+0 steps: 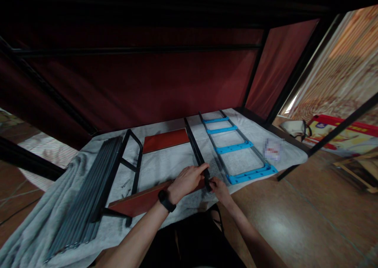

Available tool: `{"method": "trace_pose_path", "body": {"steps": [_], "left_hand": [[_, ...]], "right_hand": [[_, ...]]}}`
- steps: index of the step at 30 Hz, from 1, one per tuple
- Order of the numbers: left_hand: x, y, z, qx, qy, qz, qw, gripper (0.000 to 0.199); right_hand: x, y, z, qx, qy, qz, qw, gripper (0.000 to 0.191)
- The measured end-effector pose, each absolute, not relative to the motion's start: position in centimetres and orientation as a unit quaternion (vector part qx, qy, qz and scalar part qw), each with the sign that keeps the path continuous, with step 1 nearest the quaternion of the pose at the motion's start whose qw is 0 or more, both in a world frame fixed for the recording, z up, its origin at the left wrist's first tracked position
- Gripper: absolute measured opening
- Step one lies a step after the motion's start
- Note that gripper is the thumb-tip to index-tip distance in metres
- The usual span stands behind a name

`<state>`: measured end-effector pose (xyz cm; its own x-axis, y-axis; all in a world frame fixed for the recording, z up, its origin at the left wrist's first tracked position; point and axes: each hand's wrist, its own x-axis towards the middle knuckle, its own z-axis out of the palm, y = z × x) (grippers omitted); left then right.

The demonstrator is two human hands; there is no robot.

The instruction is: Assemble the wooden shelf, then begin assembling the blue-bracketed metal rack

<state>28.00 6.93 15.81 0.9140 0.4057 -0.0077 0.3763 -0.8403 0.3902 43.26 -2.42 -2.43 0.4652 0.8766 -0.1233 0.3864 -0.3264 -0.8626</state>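
Grey blanket [165,162]: support | Black metal bar [193,142]: on blanket, near end by brown board [137,201] | Left hand [187,179]: curled over that end | Right hand [220,190]: fingers bunched there, hold unclear | Step: apparently end-fitting; next calls for steady alignment.

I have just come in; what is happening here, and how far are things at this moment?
A person is handling a black bar on a cloth. The left hand lies over the near board and reaches the bar; the right hand is at the bar's near end. Whether it holds something small, I cannot tell. The near board and a far board lie between the bar and a black frame. Grey rods lie to the left, a blue rack to the right.
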Motion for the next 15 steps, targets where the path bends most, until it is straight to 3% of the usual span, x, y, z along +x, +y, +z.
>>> {"method": "trace_pose_path", "body": {"steps": [5, 15], "left_hand": [[27.9, 7.0, 16.0, 0.957, 0.204, 0.039, 0.204, 0.045], [27.9, 7.0, 16.1, 0.955, 0.219, 0.029, 0.2, 0.045]], "right_hand": [[42.6, -2.1, -1.4, -0.806, -0.459, 0.224, 0.301, 0.021], [43.8, -2.2, -1.7, -0.759, -0.408, 0.351, 0.367, 0.02]]}}
